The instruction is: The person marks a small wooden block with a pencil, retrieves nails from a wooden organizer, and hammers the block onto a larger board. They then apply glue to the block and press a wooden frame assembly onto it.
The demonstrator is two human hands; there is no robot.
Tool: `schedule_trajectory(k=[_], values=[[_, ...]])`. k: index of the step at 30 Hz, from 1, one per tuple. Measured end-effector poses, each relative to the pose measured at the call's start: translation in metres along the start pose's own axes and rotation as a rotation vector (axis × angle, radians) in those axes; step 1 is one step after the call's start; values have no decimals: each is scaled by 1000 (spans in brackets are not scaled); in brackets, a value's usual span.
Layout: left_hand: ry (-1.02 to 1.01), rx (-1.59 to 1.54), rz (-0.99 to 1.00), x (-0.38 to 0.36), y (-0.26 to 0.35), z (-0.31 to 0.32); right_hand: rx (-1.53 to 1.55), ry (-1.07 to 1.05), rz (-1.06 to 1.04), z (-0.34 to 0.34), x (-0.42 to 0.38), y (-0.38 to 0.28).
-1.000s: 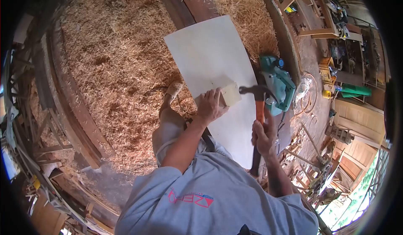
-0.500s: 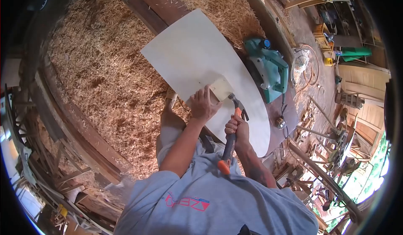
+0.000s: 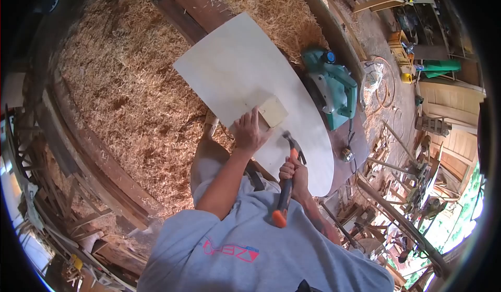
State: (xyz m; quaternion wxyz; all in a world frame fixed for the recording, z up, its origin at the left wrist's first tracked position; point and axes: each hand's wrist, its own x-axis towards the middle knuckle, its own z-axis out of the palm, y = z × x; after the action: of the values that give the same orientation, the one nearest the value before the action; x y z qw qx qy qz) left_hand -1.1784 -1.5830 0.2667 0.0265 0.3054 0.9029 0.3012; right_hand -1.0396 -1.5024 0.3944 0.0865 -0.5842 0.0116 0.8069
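1. Hammer [image 3: 285, 190] in right hand [image 3: 295, 172], fist wrapped round handle; head near block, apart from it.
2. Left hand [image 3: 249, 130] against block's near side; from here I can't tell if it's gripping.
3. Block [image 3: 274, 111] sits on pale sheet [image 3: 235, 62].
4. Green planer [image 3: 336, 86] beside sheet.

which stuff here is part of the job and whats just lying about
Seems part of the job:
hammer, in the right hand
pale block, against the left hand
white sheet, beneath the block

Apparently just lying about:
teal power tool, beside the sheet
wood shavings
green material, toward the picture's right edge
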Motion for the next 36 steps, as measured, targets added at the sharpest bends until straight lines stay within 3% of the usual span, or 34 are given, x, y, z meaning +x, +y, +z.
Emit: schedule_trajectory(k=[3,5,6,9,11,13,18,23,30,36], values=[[-24,-20,-33,-1,0,2,74,101,-42,6,1,3],[-12,-26,-30,-1,0,3,-21,-76,10,28,9,1],[6,-32,-26,0,-1,3,23,-25,25,41,10,0],[-57,1,-63,2,1,2,-85,-88,-18,15,14,-5],[10,6,-32,7,-1,3,-161,2,-70,17,9,-3],[45,15,6,0,-3,0,-21,61,-72,20,10,-1],[28,-7,-12,2,-2,1,-83,-69,-93,26,21,-14],[41,17,-9,0,-1,2,-95,12,-118,24,16,-12],[19,30,3,1,-1,1,-144,-66,-104,22,16,-17],[9,32,26,1,-1,-1,-476,55,-174,14,1,-34]])
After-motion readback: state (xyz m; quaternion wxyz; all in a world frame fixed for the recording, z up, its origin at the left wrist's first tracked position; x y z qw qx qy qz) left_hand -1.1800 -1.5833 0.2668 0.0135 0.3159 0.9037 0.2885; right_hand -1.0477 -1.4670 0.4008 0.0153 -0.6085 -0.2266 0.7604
